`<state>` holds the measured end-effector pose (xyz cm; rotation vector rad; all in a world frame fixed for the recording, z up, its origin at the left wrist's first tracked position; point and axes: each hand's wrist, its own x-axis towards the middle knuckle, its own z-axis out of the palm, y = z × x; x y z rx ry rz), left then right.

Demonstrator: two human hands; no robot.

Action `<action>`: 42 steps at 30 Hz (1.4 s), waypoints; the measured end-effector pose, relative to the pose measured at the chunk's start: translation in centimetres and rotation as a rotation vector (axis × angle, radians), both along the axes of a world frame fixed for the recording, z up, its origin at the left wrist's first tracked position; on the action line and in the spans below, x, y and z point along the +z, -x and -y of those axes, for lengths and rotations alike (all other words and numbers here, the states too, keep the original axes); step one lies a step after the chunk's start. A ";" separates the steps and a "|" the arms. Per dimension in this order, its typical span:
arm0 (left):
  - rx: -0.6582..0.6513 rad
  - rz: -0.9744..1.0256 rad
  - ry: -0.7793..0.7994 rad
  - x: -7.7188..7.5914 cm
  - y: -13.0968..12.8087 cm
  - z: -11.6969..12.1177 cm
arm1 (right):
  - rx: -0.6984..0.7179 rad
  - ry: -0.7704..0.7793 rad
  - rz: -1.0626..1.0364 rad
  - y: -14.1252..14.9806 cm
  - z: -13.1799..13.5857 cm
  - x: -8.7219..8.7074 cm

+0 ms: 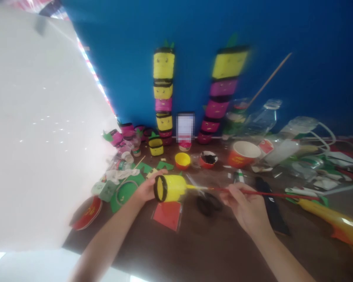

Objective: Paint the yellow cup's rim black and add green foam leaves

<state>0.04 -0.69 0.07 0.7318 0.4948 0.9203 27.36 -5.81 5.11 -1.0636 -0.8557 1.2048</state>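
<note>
My left hand (148, 188) is closed round a yellow cup (175, 188) with a black band at its rim. The cup lies sideways, its mouth turned to the left. In my right hand (244, 203) is a paintbrush (259, 192) with a long red handle, pinched between the fingers. The brush's yellow tip touches the cup's right end. Behind them stand a cup of yellow paint (182, 160) and a cup with dark paint (208, 158). Below the yellow cup lies a packet of red sheets (167, 215), with dark-handled scissors (208, 203) beside it.
Two tall stacks of painted cups (164, 92) (219, 103) stand against the blue wall. A large red paper cup (244, 154) and clear plastic bottles (263, 117) crowd the right. Green sheets (129, 190), a red lid (88, 213) and small pink cups (116, 138) lie left.
</note>
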 end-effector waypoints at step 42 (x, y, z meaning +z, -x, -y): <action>-0.002 0.020 -0.008 -0.5 0.2 -0.3 | -0.008 -0.047 0.092 -0.3 -0.1 -1.1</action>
